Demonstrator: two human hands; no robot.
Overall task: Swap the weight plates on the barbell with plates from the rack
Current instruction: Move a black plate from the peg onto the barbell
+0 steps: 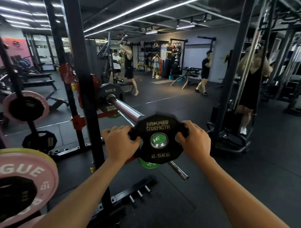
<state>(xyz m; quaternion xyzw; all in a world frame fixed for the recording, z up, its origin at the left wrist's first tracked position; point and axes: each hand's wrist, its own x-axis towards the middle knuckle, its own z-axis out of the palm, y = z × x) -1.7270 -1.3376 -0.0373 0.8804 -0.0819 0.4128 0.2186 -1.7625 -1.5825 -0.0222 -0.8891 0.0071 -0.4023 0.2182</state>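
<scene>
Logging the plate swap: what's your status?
Both hands, left and right, grip the black 2.5 kg plate on the barbell sleeve end. Green plate behind it. Nothing blocking.

Open floor [248, 172] from twelve to four o'clock; blocked at nine by rack upright [81, 74], at seven by pink plate [19, 176].

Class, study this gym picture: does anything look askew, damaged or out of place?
Nothing stands out. Both hands, left hand and right hand, grip the 2.5 kg plate squarely at the barbell sleeve's end.
</scene>
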